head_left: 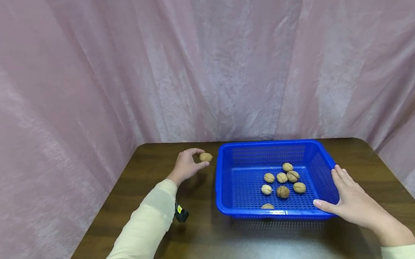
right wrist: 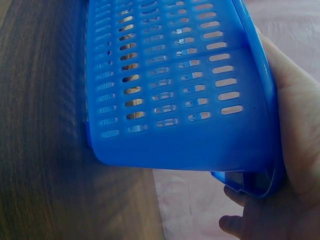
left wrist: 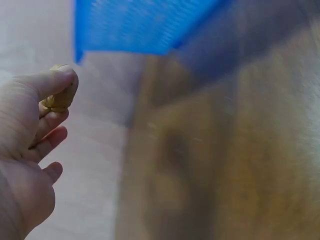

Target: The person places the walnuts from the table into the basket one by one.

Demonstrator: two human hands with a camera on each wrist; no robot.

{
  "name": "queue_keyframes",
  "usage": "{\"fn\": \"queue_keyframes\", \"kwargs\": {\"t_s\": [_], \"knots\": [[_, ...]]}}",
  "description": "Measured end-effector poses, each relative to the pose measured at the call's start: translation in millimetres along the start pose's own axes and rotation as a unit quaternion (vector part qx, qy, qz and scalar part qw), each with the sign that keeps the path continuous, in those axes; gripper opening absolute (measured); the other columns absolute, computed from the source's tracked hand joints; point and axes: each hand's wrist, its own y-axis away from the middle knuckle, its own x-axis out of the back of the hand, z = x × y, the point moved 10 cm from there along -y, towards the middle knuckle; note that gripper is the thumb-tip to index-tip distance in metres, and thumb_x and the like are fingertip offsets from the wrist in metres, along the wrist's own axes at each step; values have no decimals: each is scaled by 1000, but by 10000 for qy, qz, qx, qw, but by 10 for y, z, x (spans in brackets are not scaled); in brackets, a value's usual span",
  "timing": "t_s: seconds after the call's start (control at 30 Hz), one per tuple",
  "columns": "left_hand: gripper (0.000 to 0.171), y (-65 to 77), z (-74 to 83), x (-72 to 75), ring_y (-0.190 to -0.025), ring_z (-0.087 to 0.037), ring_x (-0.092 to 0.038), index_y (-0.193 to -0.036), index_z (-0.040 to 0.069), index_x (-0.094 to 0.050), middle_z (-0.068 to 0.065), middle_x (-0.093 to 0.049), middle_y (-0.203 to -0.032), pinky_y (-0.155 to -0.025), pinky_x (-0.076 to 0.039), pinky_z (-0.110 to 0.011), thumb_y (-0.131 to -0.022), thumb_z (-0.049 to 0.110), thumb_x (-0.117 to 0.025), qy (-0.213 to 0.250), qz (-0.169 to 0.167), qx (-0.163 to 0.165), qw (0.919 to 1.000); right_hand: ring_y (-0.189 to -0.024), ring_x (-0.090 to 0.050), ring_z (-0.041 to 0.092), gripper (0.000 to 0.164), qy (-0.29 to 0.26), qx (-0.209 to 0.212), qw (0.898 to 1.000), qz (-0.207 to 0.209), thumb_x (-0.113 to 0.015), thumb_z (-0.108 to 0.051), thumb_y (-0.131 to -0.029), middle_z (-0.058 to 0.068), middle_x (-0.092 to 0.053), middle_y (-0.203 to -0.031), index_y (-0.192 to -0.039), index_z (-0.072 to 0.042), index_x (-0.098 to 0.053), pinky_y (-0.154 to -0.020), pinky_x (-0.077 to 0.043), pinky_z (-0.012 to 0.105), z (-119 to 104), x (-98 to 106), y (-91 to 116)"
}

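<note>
My left hand (head_left: 186,165) pinches a walnut (head_left: 206,157) between thumb and fingers, just left of the blue basket (head_left: 220,176). In the left wrist view the thumb presses on the same walnut (left wrist: 70,95) from above, the fingers under it. The basket stands on the table with several walnuts on its perforated floor, among them a darker walnut (head_left: 282,192). At the basket's right front corner rests my right hand (head_left: 358,204), fingers stretched along the right rim and thumb over the front rim. The right wrist view shows the slotted basket wall (right wrist: 165,145) close up.
A brown wooden table (head_left: 197,244) with rounded far corners carries the basket. Behind it and along the left hangs a pink curtain (head_left: 213,64). Each wrist wears a small black camera, such as the left camera (head_left: 181,213).
</note>
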Motion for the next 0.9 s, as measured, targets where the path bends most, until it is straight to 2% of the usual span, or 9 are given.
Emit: {"fn": "queue_keyframes", "kwargs": {"t_s": [0.2, 0.37, 0.5, 0.6, 0.73, 0.9], "knots": [[44, 11, 565, 234, -112, -23, -59, -114, 12, -69, 0, -68, -111, -95, -46, -39, -77, 33, -81, -133, -69, -560, 9983, -140, 10, 48, 114, 30, -56, 10000, -37, -66, -56, -83, 34, 4, -153, -147, 14, -4, -105, -5, 70, 21, 5, -5], [43, 3, 1074, 237, -112, -19, -59, -114, 13, -70, 1, -67, -114, -95, -45, -36, -77, 31, -82, -216, -205, -982, 9947, -140, 10, 48, 115, 46, -69, 9999, -95, -66, -57, -83, 34, 4, -153, -148, 13, -3, -104, -6, 71, 16, 0, -11], [44, -98, 1497, 66, -112, -15, -58, -117, 15, -69, 2, -66, -116, -96, -44, -32, -78, 32, -82, -269, -507, -1275, 9902, -140, 11, 48, 115, 42, -99, 9999, -84, -65, -58, -83, 34, 6, -153, -148, 13, -2, -104, -7, 72, 20, 23, -1], [46, -194, 1733, -116, -112, -14, -58, -119, 16, -68, 3, -65, -117, -96, -44, -30, -79, 32, -81, -244, -785, -1386, 9869, -140, 11, 48, 115, 18, -109, 9999, -74, -66, -57, -83, 34, 6, -153, -148, 14, -2, -104, -7, 71, 17, 17, 12], [48, -311, 1859, -385, -114, -12, -56, -124, 17, -65, 6, -63, -121, -95, -44, -27, -81, 33, -78, -170, -1151, -1267, 9851, -140, 10, 48, 115, -8, -76, 9999, -82, -66, -57, -83, 34, 6, -153, -147, 14, -3, -104, -7, 71, -9, -25, 32], [48, -427, 1878, -699, -115, -11, -56, -126, 20, -64, 7, -62, -123, -94, -44, -24, -82, 33, -77, -62, -1459, -1085, 9833, -141, 11, 46, 115, -26, -77, 9999, -79, -66, -58, -83, 32, 7, -154, -148, 13, -3, -105, -6, 70, -46, -37, 61]]}}
